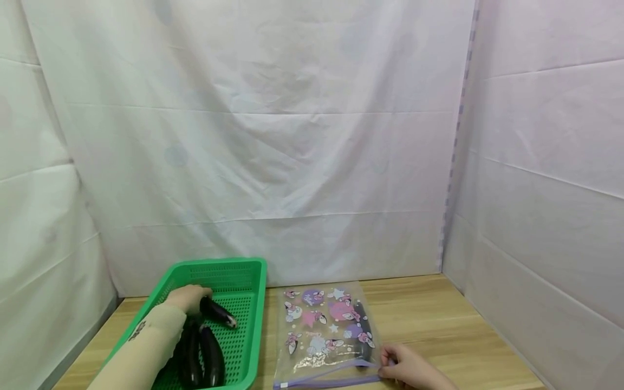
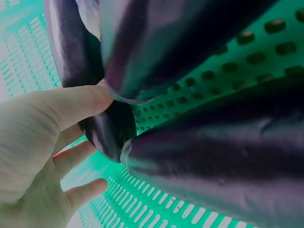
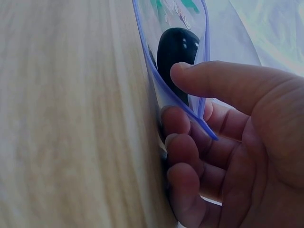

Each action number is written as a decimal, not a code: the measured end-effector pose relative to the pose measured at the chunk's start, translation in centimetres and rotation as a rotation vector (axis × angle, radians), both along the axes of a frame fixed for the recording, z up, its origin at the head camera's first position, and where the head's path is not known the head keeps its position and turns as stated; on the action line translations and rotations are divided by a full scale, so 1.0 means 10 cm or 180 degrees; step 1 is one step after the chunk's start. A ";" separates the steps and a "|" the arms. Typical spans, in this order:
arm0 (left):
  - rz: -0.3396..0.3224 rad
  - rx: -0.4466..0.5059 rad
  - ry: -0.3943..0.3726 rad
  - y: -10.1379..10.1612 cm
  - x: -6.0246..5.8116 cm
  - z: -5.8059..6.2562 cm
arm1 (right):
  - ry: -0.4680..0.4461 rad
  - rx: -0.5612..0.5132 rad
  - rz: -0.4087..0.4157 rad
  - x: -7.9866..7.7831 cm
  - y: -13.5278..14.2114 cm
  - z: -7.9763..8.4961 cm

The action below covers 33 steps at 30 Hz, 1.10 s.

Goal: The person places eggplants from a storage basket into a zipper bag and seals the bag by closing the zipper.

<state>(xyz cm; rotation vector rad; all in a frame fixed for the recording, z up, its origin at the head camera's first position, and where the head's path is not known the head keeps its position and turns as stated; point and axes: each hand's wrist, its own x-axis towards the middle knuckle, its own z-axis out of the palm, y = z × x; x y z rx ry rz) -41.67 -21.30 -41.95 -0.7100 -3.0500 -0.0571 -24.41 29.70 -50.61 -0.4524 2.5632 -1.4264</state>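
Observation:
In the head view my left hand (image 1: 187, 299) reaches into a green basket (image 1: 261, 309). It grips a dark purple eggplant (image 1: 218, 313); the left wrist view has the thumb across this eggplant (image 2: 111, 130) and fingers behind it. Other eggplants (image 1: 212, 357) lie in the basket, partly hidden by my forearm. A clear printed zip bag (image 1: 304, 346) lies flat right of the basket, its purple-edged mouth toward me. Inside, along its right side, is one eggplant (image 1: 363, 330). My right hand (image 1: 407, 368) holds the mouth's right corner, thumb and curled fingers about the purple edge (image 3: 178, 97), mouth parted.
A wooden table (image 1: 439, 325) carries the basket and bag. White cloth (image 1: 292, 162) hangs behind the table and along both sides. A small white slider (image 1: 284, 385) sits at the left end of the bag's zip.

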 end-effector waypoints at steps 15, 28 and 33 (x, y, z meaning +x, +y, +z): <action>-0.0021 0.0192 -0.0266 0.01 -0.03 -0.06 | 0.0016 -0.0068 0.0019 0.01 0.00 0.00; -0.0029 0.0049 -0.0015 0.03 0.03 0.04 | -0.0095 -0.0078 -0.0010 0.02 -0.02 0.02; -0.0060 -0.0006 0.0047 0.07 0.11 0.15 | 0.0007 -0.0015 0.0021 0.02 -0.01 0.02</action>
